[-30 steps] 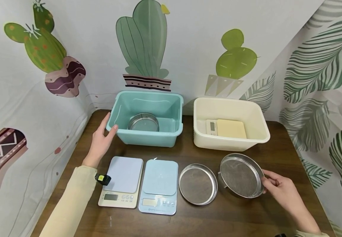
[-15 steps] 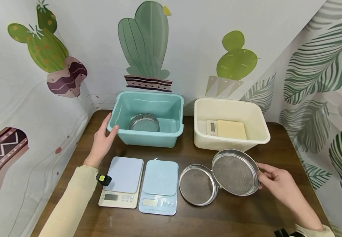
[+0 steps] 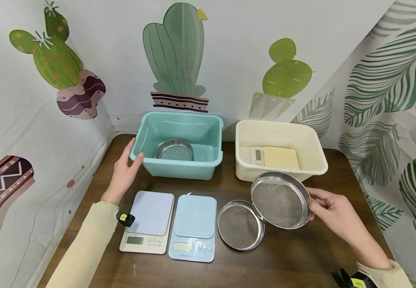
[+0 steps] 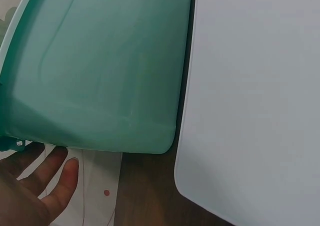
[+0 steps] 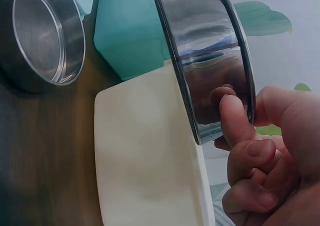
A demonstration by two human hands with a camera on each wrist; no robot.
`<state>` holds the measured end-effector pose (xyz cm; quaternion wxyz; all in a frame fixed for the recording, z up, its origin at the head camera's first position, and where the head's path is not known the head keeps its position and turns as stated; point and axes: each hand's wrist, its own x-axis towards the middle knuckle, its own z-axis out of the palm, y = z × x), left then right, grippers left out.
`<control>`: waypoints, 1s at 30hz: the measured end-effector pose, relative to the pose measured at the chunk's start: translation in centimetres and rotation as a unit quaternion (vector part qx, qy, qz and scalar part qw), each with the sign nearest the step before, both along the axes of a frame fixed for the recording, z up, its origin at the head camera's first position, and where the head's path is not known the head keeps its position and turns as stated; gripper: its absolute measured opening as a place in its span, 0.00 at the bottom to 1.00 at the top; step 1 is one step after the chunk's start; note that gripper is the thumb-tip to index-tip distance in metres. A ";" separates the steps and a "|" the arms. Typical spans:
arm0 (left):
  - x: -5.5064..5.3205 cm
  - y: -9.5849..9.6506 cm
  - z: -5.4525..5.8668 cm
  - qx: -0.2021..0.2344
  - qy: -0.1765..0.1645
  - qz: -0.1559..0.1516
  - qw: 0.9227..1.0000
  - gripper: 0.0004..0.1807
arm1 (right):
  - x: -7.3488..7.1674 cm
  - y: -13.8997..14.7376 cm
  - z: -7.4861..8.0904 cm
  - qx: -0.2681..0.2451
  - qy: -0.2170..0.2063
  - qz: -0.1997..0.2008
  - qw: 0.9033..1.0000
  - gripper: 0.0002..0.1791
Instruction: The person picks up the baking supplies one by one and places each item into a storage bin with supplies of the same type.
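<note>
My right hand (image 3: pixel 334 210) pinches the rim of a round metal sieve (image 3: pixel 280 200) between thumb and fingers. The sieve is raised and tilted, overlapping the front of the cream bin in the head view. In the right wrist view its shiny side wall (image 5: pixel 205 50) shows, the other fingers curled below it. A second sieve (image 3: pixel 238 226) lies flat on the table, just left of the held one. My left hand (image 3: pixel 122 174) touches the front left corner of a teal bin (image 3: pixel 182 170), fingers loosely spread. Inside that bin sits a smaller sieve (image 3: pixel 175 151).
A cream bin (image 3: pixel 316 160) stands at the back right with a kitchen scale (image 3: pixel 280 157) inside. Below my left hand lie a white kitchen scale (image 3: pixel 150 214) and a light blue one (image 3: pixel 194 224), side by side on the brown table (image 3: pixel 251 268). Behind hangs a cactus-print cloth (image 3: pixel 240 52).
My right hand has moved the held sieve left and back, toward the cream bin, with its far edge raised. My left hand stays at the teal bin's corner.
</note>
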<state>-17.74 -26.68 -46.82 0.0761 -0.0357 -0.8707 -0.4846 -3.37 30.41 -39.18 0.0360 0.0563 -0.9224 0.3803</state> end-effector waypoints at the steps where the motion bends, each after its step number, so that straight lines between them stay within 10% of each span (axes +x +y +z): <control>1: 0.0 0.0 0.0 0.000 0.001 -0.001 1.000 0.39 | -0.1 -0.1 0.1 -0.003 -0.002 0.002 1.000 0.16; 30: 0.0 -0.2 -0.1 0.005 -0.001 -0.004 1.000 0.38 | -6.2 -2.9 4.5 -0.014 -0.004 0.028 0.999 0.19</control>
